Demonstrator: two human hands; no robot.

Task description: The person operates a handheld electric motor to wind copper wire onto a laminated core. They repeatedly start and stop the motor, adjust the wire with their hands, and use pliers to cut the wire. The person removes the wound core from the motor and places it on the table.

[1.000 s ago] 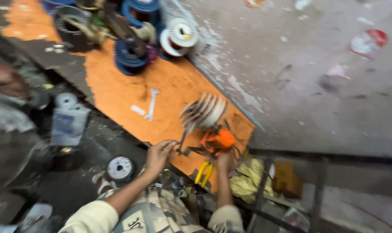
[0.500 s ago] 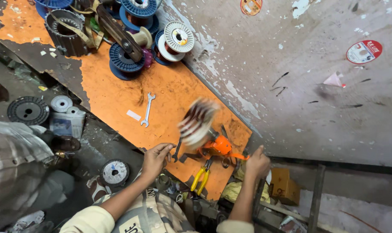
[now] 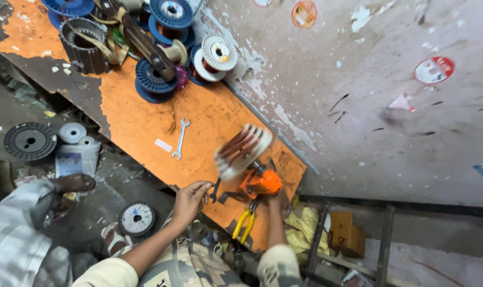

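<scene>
Two hands work at the near edge of the orange table (image 3: 209,114); the left hand (image 3: 190,199) has its fingers curled together around a small dark crank handle (image 3: 215,190), pinched between thumb and fingertips; the right hand (image 3: 277,201) sits just behind the orange hand-winder (image 3: 260,182), mostly hidden by it, so I cannot tell whether its fingers are closed or spread. Blurred above the winder is a white-flanged former with reddish-brown wire coils (image 3: 243,150), set on the winder's shaft near the wall (image 3: 358,106); the blur suggests it is spinning.

By my judgement the winder is a stiff, fairly heavy metal body, best steadied low on its housing; the crank is small and hard, and a fingertip pinch suits it; the coil's thin wire looks delicate and easily nicked, so any hold belongs on the white flanges, not on the windings.

Yellow-handled pliers (image 3: 244,223) lie just beside the winder at the table edge; a silver spanner (image 3: 180,138) rests further up the table; beyond it stand blue and white wire spools (image 3: 171,21); flat reels (image 3: 30,141) lie on the floor.
</scene>
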